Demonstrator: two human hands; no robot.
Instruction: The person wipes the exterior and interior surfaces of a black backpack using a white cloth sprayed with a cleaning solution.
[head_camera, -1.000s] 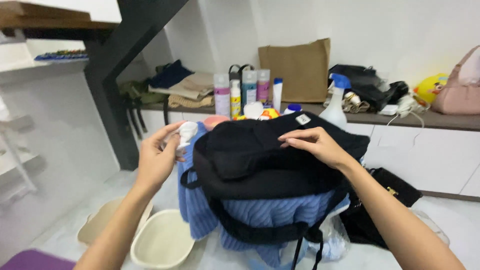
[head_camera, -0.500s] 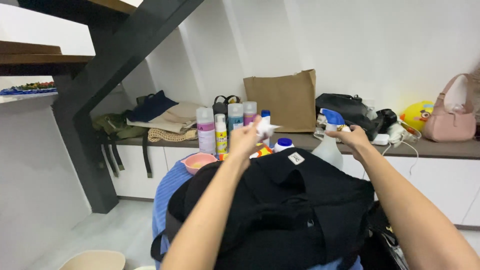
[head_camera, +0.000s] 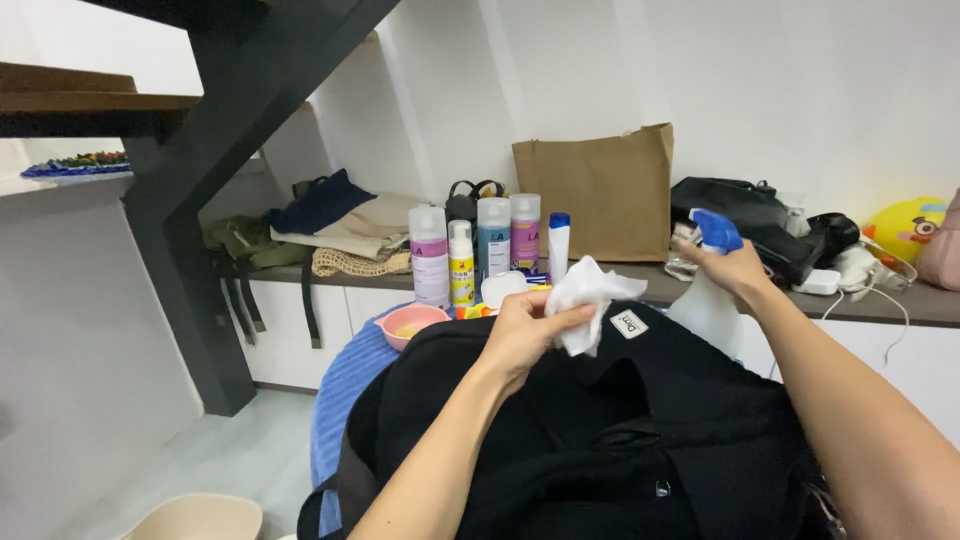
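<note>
My left hand (head_camera: 527, 330) pinches a crumpled white cloth (head_camera: 588, 297) above the top of a black bag (head_camera: 590, 430) that fills the lower middle of the view. My right hand (head_camera: 728, 268) grips the neck of a white spray bottle (head_camera: 706, 305) with a blue trigger head (head_camera: 716, 228), standing just behind the bag at the right. The bag has a small white label (head_camera: 629, 322) near the cloth. It rests on a blue ribbed fabric (head_camera: 345, 385) showing at its left.
Behind the bag stand several bottles (head_camera: 478, 245) and a pink bowl (head_camera: 412, 322). A long counter (head_camera: 900, 300) carries a brown paper bag (head_camera: 600, 190), dark bags (head_camera: 745, 210), folded cloths (head_camera: 350, 225) and a yellow toy (head_camera: 905, 228). A dark stair beam (head_camera: 215, 200) rises left. A beige basin (head_camera: 200, 518) sits on the floor.
My view rose from the bag toward the counter. My right hand left the bag top and took the spray bottle. My left hand carried the white cloth to the bag's top middle.
</note>
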